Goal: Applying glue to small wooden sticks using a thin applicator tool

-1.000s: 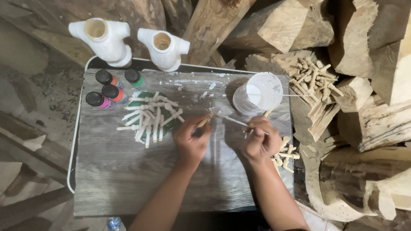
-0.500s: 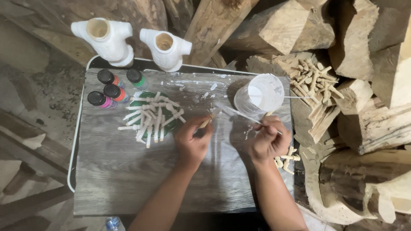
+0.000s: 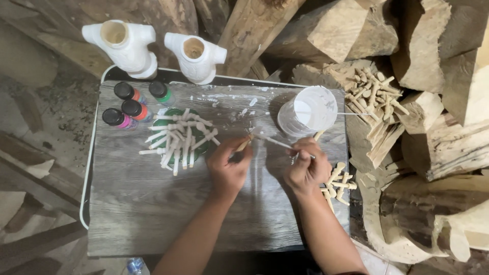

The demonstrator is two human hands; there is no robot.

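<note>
Left hand (image 3: 227,165) pinches 1 small wooden peg (image 3: 243,144) above the grey board (image 3: 132,214); right hand (image 3: 305,165) grips a thin brush (image 3: 272,141), tip at the peg. Peg looks light, stiff; hold by its unpainted end.

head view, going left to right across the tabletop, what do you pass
Paint bottles → green dish heaped with white-painted pegs → left hand holding a small wooden peg → right hand with a thin brush → white cup → bare wooden pegs at the table's right edge.
</note>
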